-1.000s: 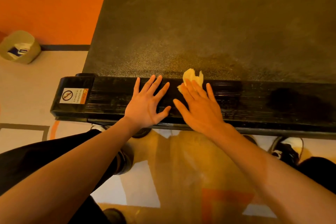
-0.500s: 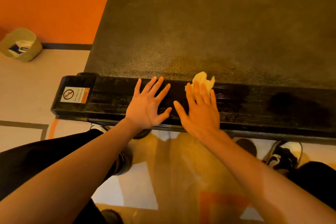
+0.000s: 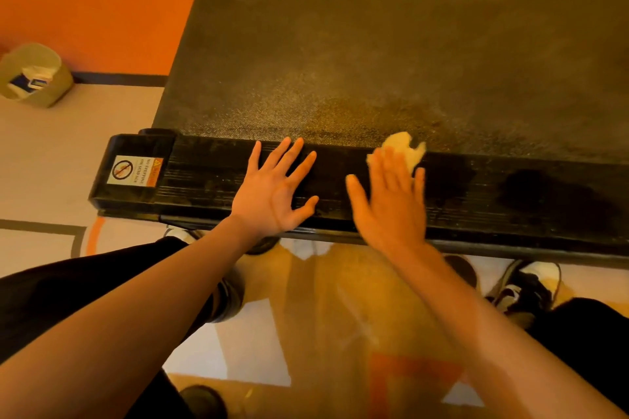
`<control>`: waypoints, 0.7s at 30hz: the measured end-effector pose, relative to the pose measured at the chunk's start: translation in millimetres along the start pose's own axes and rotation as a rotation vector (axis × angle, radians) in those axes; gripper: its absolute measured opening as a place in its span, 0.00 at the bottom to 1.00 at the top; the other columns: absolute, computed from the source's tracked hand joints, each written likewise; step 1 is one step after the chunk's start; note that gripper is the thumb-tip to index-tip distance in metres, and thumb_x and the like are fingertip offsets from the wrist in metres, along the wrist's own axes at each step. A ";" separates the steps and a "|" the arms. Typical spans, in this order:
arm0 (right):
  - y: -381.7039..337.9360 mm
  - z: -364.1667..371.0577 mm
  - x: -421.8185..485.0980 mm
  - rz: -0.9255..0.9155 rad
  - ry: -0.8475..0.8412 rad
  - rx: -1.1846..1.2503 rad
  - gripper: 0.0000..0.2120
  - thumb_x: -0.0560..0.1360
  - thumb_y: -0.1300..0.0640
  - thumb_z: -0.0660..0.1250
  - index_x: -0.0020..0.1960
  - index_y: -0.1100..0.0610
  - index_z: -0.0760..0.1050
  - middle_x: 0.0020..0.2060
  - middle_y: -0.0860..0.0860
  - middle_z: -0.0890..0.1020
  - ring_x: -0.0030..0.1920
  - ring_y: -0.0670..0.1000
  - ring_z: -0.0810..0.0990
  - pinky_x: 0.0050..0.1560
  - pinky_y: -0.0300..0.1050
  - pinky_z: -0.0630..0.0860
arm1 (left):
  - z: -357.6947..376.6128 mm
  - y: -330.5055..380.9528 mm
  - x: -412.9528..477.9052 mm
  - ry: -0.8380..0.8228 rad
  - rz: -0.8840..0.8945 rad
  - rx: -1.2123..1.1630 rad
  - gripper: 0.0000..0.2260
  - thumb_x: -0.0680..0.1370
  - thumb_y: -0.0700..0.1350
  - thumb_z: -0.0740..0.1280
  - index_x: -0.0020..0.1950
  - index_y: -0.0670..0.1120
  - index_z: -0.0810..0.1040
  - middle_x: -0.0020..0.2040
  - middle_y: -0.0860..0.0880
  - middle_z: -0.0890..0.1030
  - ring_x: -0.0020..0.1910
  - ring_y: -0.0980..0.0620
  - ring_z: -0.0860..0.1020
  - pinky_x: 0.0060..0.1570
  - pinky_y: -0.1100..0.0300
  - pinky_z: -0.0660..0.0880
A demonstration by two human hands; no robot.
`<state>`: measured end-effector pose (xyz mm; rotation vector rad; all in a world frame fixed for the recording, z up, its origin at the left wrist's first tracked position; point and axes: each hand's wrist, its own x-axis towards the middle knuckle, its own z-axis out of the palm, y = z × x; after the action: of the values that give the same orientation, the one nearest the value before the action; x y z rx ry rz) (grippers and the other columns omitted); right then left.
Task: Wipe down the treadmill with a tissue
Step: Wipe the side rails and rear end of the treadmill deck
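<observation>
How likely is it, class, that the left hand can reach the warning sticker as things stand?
Probably yes: the left hand rests flat on the side rail, the warning sticker sits at that rail's end, and nothing lies between them.

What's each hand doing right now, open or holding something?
Left hand: open, fingers spread flat on the treadmill's black ribbed side rail.
Right hand: open, straight fingers pressing the crumpled pale yellow tissue onto it.

Right hand (image 3: 391, 204) presses tissue (image 3: 405, 148) on treadmill (image 3: 340, 44) rail.
</observation>
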<state>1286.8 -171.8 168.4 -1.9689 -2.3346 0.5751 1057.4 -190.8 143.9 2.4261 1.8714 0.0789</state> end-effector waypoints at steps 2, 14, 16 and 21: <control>-24.2 11.5 1.8 -0.079 -0.014 -0.049 0.42 0.78 0.31 0.29 0.85 0.53 0.44 0.84 0.52 0.45 0.84 0.52 0.39 0.80 0.58 0.33 | 0.0 0.1 -0.5 0.009 0.003 -0.008 0.35 0.81 0.68 0.52 0.83 0.49 0.61 0.84 0.43 0.58 0.83 0.42 0.54 0.78 0.31 0.49; 53.2 -13.3 5.5 0.100 0.035 0.045 0.45 0.78 0.27 0.35 0.85 0.56 0.47 0.84 0.55 0.47 0.84 0.54 0.39 0.82 0.60 0.39 | -0.6 0.2 0.1 0.014 0.003 -0.016 0.36 0.80 0.67 0.52 0.83 0.49 0.62 0.83 0.42 0.60 0.83 0.41 0.55 0.78 0.30 0.48; 16.7 0.0 4.6 0.045 0.024 0.062 0.44 0.79 0.28 0.35 0.85 0.55 0.49 0.84 0.55 0.47 0.84 0.55 0.40 0.82 0.59 0.39 | -0.3 0.1 0.1 0.008 0.002 -0.015 0.36 0.80 0.67 0.52 0.83 0.49 0.62 0.83 0.42 0.59 0.83 0.41 0.55 0.78 0.30 0.48; -7.7 16.0 -16.5 -0.226 -0.013 -0.093 0.41 0.81 0.31 0.34 0.85 0.55 0.50 0.84 0.52 0.52 0.84 0.55 0.46 0.83 0.59 0.44 | -0.1 -0.1 0.1 0.014 0.005 -0.009 0.36 0.81 0.68 0.51 0.83 0.49 0.61 0.84 0.43 0.59 0.83 0.42 0.54 0.78 0.30 0.49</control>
<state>1278.6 -192.7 159.2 -1.7036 -2.5882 0.4740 1057.4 -190.7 144.0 2.4309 1.8660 0.1042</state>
